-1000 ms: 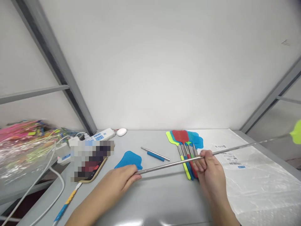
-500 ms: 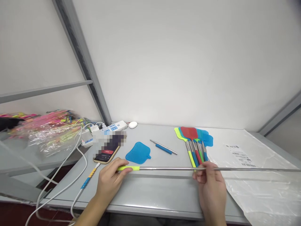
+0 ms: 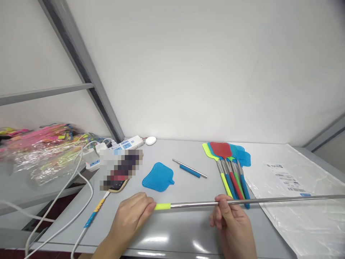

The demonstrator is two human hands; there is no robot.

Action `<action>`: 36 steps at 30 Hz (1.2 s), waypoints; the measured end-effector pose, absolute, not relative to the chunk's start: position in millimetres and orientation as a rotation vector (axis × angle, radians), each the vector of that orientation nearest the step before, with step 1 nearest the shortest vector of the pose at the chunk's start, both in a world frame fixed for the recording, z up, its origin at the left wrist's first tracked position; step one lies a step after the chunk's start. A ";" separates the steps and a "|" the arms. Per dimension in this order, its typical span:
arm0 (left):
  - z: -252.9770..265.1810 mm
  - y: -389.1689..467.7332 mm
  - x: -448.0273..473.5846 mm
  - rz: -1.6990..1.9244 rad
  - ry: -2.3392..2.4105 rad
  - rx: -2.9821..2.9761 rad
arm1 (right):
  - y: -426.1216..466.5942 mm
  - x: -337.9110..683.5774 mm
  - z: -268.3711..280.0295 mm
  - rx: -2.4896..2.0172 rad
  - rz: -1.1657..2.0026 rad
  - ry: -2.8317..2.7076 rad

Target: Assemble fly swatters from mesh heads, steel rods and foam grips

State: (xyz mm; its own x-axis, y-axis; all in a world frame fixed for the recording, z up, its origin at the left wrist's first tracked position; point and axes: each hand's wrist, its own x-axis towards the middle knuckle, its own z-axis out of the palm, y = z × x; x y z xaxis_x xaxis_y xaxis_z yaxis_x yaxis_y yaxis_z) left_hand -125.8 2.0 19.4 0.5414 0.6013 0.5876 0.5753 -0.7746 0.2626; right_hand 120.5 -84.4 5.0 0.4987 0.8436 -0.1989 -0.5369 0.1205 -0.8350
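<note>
A long extended metal fly swatter rod [image 3: 194,204] with a yellow-green grip lies level across the view, and its right end runs out of the picture. My left hand [image 3: 132,216] is closed around the grip, hiding part of it. Farther along, my right hand [image 3: 232,223] pinches the metal shaft between thumb and fingers. Just beyond the rod lies a loose blue swatter head [image 3: 159,177]. A short metal rod with a blue grip [image 3: 190,170] rests on the table behind. Several swatters [image 3: 234,176] in yellow-green, blue, red and green are bunched past my right hand.
A white plastic mailer [image 3: 285,180] with a printed label covers the table's right side. On the left are a partly blurred phone [image 3: 118,187], a power strip [image 3: 129,144], white cables and a white oval device [image 3: 150,140]. Plastic-wrapped colourful goods [image 3: 54,147] lie beyond the left edge.
My right hand has shifted left along the shaft. My left hand has moved slightly right and down with the grip, now covering more of it. The view has shifted a little.
</note>
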 end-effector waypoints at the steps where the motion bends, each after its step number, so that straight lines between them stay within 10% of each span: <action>1: 19.4 2.5 -126.3 1.088 1.013 2.724 | -84.4 125.2 5.2 -1.032 1.028 -0.354; 18: 17.7 6.9 -130.6 1.421 1.652 2.223 | -76.9 133.1 7.9 -1.071 0.940 -0.484; 36: 13.3 -2.8 -114.8 1.253 1.024 2.409 | -65.2 82.4 14.4 -1.158 1.244 -0.764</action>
State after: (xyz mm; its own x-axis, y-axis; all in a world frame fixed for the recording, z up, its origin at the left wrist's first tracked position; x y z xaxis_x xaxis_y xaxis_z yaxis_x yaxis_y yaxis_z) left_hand -114.8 -2.8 13.3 0.3873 0.6797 0.6229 0.4751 -0.7261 0.4970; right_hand 82.4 -65.2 14.4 0.2091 0.9675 -0.1421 -0.3113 -0.0719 -0.9476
